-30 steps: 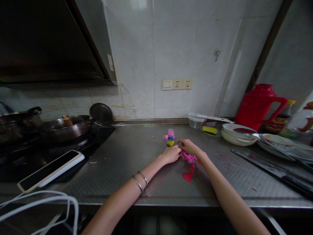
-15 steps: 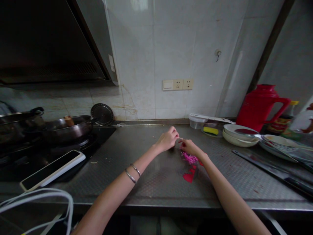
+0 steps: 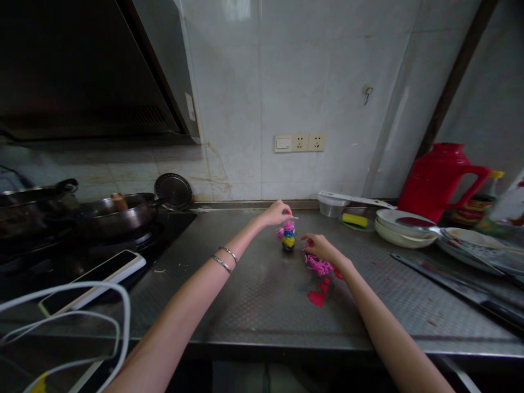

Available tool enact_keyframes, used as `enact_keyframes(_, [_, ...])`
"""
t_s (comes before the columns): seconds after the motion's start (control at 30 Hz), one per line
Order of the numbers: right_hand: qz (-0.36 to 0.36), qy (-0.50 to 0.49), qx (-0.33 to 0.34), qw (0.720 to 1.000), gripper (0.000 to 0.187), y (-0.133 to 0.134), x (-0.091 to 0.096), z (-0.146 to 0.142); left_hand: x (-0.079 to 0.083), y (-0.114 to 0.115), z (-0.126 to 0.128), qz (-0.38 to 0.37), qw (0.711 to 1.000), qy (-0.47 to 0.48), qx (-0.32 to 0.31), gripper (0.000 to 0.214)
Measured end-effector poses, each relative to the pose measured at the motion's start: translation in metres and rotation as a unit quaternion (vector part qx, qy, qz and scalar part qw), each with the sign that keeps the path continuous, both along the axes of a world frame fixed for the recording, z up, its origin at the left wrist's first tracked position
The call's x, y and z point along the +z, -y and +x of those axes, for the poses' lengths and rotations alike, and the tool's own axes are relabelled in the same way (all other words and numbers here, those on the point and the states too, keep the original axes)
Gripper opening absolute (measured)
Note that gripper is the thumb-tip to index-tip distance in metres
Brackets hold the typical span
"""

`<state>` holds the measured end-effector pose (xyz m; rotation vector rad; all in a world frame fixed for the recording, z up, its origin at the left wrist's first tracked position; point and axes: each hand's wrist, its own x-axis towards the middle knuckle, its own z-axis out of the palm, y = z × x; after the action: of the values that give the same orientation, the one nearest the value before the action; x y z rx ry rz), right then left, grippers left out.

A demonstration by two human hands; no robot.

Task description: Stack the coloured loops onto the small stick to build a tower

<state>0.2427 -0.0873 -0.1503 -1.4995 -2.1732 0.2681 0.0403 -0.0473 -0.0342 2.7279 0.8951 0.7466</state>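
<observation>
The left hand (image 3: 275,214) is just above a small yarn figure (image 3: 288,237), which stands upright on the steel worktop (image 3: 245,311). Its fingers (image 3: 286,210) pinch a thin white strand (image 3: 295,218). The right hand (image 3: 321,247) is curled over pink yarn (image 3: 318,266); I cannot tell if it grips this yarn.

The small yarn figure (image 3: 288,237) is banded pink, blue and yellow; the steel counter (image 3: 249,311) has diamond tread.
</observation>
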Motion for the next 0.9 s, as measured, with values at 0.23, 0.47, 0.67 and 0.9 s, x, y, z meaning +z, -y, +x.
enact_keyframes(0.23, [0.003, -0.012, -0.005, 1.000, 0.036, 0.003, 0.003, 0.002, -0.008, 0.005, 0.000, -0.018, 0.999, 0.033, 0.014, 0.018])
enact_keyframes(0.47, [0.008, -0.038, -0.019, 0.999, 0.031, 0.005, 0.005, 0.003, -0.018, -0.002, -0.001, -0.080, 0.988, 0.131, 0.008, 0.026])
enact_keyframes(0.67, [0.033, -0.089, -0.028, 0.995, 0.030, 0.002, 0.004, 0.007, -0.040, -0.006, -0.015, -0.145, 0.940, 0.283, 0.126, 0.033])
enact_keyframes(0.9, [0.030, -0.155, -0.030, 0.987, 0.029, -0.002, 0.004, 0.010, -0.097, 0.002, -0.037, -0.288, 0.885, 0.303, 0.204, 0.039])
